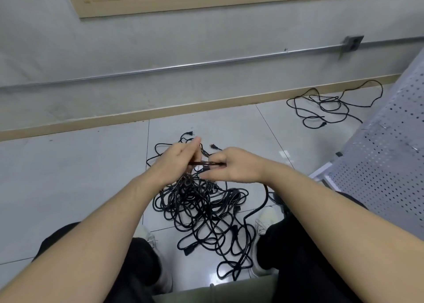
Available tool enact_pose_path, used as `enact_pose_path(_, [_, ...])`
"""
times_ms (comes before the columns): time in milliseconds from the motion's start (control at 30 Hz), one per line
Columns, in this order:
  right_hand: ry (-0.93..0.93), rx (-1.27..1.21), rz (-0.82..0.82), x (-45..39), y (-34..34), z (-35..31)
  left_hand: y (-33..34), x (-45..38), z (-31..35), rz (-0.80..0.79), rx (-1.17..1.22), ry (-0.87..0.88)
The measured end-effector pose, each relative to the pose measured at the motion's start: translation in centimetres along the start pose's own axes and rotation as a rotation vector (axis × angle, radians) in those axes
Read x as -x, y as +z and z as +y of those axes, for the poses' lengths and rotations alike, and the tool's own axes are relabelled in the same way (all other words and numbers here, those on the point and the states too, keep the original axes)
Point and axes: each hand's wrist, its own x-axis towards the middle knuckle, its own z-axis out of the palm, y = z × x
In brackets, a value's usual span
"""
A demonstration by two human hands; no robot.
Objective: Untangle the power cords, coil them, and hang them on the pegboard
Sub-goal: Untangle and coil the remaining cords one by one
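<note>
A big tangle of black power cords [202, 208] lies on the tiled floor between my feet. My left hand [176, 162] and my right hand [234, 165] are raised over it, close together. A short taut stretch of black cord [206, 163] runs between them. My right hand pinches its end. My left hand grips the cord where a bunch of strands hangs down into the tangle. Two plug ends [214, 146] lie beyond my hands. A second, looser black cord [330, 106] lies apart at the far right, near the wall.
A perforated grey metal panel [385, 165] stands on the right, reaching down to the floor. The wall with a beige skirting board [137, 116] and a metal conduit runs across ahead. My legs and white shoes [266, 222] flank the tangle.
</note>
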Motion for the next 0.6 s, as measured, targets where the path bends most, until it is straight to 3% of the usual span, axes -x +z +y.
enact_pose_path(167, [-0.124, -0.439, 0.264, 1.2, -1.3, -0.4, 0.3, 0.0, -2.7, -0.180, 0.031, -0.152])
enact_pose_path(300, [-0.098, -0.620, 0.485, 1.6, -2.9, 0.3, -0.4, 0.1, -4.7, -0.120, -0.293, -0.155])
enact_pose_path(400, [0.064, -0.617, 0.645, 0.8, -3.4, 1.7, -0.8, 0.3, -4.2, 0.025, -0.312, -0.110])
enact_pose_path(500, [0.193, -0.414, 0.737, -0.1, -3.7, 2.9, -0.8, 0.2, -2.4, 0.105, -0.304, -0.089])
enact_pose_path(600, [0.169, -0.086, 0.615, -0.1, -3.4, 3.0, -0.6, 0.2, -1.2, 0.088, -0.311, -0.050])
